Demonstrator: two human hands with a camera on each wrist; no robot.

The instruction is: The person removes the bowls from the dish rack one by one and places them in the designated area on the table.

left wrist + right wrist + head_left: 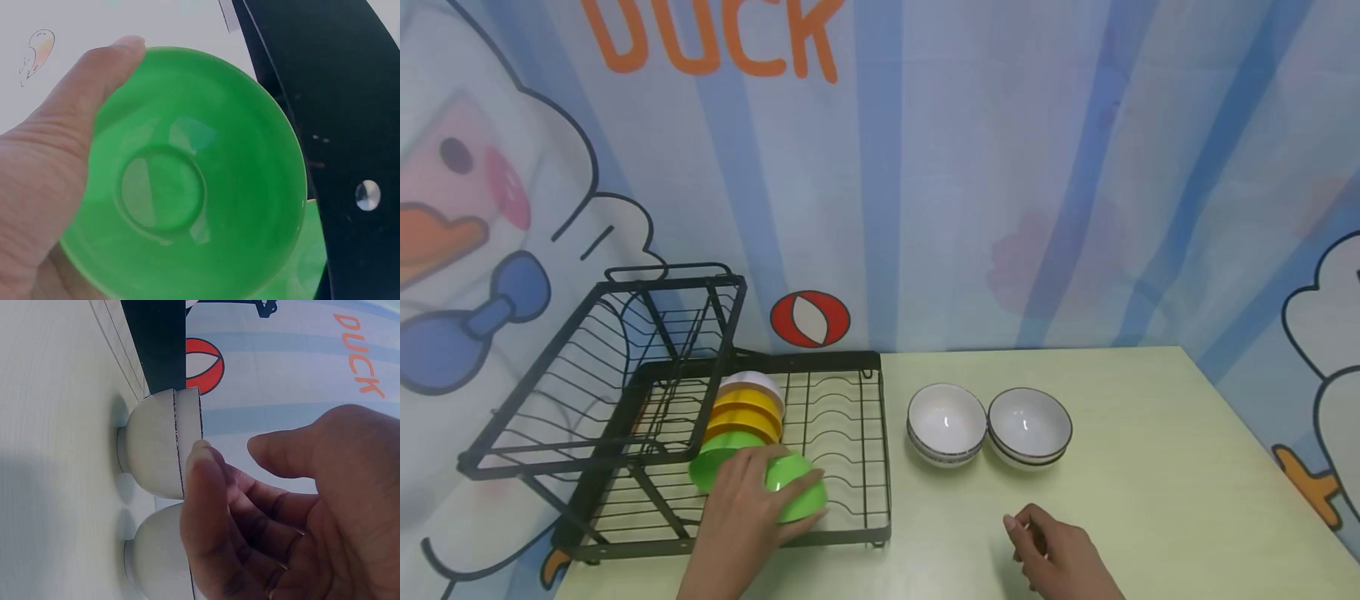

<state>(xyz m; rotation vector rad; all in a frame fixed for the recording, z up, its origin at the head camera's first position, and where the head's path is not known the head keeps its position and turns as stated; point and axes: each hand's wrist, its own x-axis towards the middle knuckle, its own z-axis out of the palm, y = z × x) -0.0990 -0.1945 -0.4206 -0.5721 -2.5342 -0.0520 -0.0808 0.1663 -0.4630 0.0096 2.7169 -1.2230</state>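
My left hand point(741, 508) grips a green bowl point(801, 492) by its rim, over the front part of the black dish rack point(883, 467). In the left wrist view the glossy inside of this bowl point(250, 181) faces the camera, with the thumb along its edge. Behind it a second green bowl point(710, 462) stands tilted in the rack, followed by yellow bowls point(747, 406) and a white one point(751, 381). Loosely curled and holding nothing, my right hand point(1060, 554) hovers at the table's front, nearest to two stacks of white bowls point(946, 421) point(1030, 423).
The rack's raised upper basket point(587, 367) overhangs its left side. Both white stacks stand on the pale table point(1135, 467), right of the rack. A cloth backdrop point(955, 167) with duck drawings hangs behind the table.
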